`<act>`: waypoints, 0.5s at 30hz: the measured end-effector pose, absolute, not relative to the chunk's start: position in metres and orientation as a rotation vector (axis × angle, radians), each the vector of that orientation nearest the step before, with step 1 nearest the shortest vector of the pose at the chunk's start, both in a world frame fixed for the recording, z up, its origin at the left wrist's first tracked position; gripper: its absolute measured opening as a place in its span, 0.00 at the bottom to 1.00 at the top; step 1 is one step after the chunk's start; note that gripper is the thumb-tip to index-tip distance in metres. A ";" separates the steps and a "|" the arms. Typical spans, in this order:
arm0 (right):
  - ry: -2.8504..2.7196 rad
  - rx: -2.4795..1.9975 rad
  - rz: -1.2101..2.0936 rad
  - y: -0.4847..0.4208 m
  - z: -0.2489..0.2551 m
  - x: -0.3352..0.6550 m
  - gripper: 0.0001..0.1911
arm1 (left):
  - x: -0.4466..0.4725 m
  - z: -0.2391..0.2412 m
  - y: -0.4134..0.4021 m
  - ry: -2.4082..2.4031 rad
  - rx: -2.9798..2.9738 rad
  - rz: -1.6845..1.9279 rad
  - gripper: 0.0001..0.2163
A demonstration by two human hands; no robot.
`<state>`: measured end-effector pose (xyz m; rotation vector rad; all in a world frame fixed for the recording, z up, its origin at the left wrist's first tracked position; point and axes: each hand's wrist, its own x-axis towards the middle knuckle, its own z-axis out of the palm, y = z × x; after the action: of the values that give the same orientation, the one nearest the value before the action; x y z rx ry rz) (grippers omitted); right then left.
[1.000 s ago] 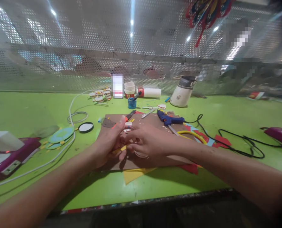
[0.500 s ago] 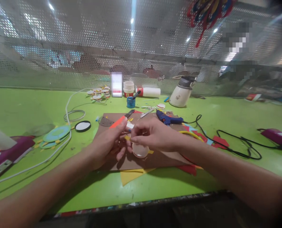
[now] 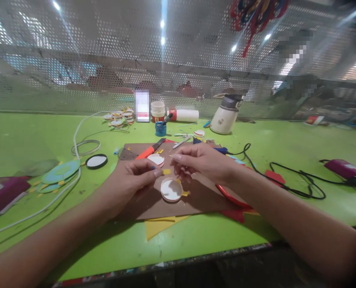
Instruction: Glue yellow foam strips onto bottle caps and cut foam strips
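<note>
from afar i'm watching the left hand (image 3: 132, 179) pinching a small flat yellow paper-like strip (image 3: 166, 171) by one end over the brown cardboard sheet (image 3: 153, 210), judging it light, bendy, best edge-held; the right hand (image 3: 206, 162) is hanging half-curled, grip unreadable.

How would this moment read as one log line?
Left hand: pinches yellow piece | Right hand: close by, grip unclear | White disc: on brown board, yellow tab at right edge
</note>
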<state>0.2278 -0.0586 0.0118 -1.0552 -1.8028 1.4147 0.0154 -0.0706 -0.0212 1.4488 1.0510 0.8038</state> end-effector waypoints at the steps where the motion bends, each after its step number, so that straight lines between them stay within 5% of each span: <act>1: -1.731 -1.070 1.396 -0.058 0.011 0.229 0.12 | 0.015 -0.022 -0.070 1.047 1.415 0.830 0.15; 15: -1.509 -1.105 1.582 -0.077 0.005 0.214 0.19 | 0.015 -0.029 -0.069 1.028 1.295 0.858 0.14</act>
<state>0.2141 -0.0768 0.0053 -1.1046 -1.5089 1.5822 0.0155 -0.0687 -0.0294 1.2947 1.0280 0.8584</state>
